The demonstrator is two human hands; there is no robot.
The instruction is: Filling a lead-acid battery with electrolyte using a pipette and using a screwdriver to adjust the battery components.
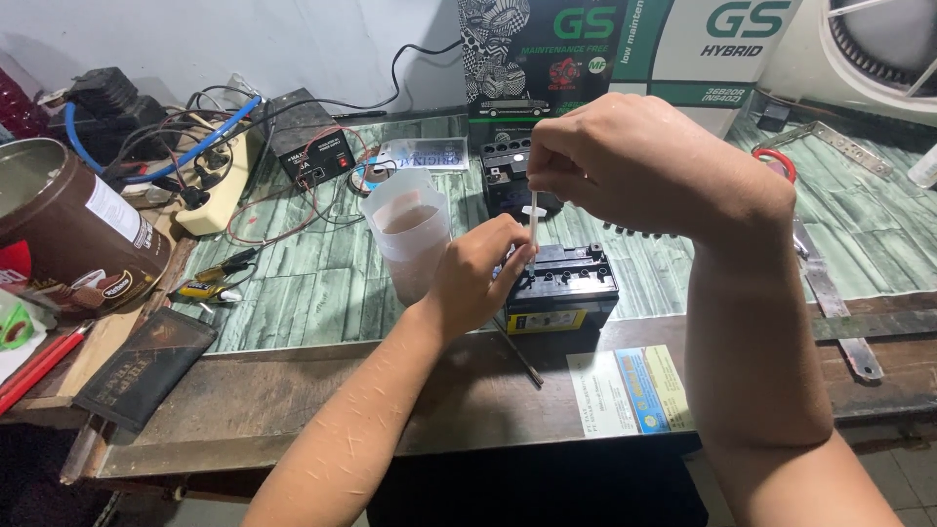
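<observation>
**A:** Black plastic casing, yellow label strip along the lower front: that is the small battery (563,289), sitting near the front of the bench. What are the hands doing?

**B:** Right hand (634,166) is pinching the top of a thin white tube (533,226), holding it upright over the battery's top. Left hand (475,278) is closing thumb and fingers around the tube's lower end, just above the casing.

**A:** Surface?

**B:** Green wood-grain sheet (322,283) is covering the bench, with a bare brown edge (293,400) at the front. White wall behind.

**A:** Count.

**B:** Two batteries: the near one, and a second black battery (508,176) standing behind it, partly hidden by the right hand. One translucent measuring cup (408,229) just left of the left hand. One brown tin (68,229) at far left. One black charger box (310,137) with red and black leads. Two printed cartons (625,49) are leaning against the wall. One paper leaflet (630,388) is lying on the bench edge.
</observation>
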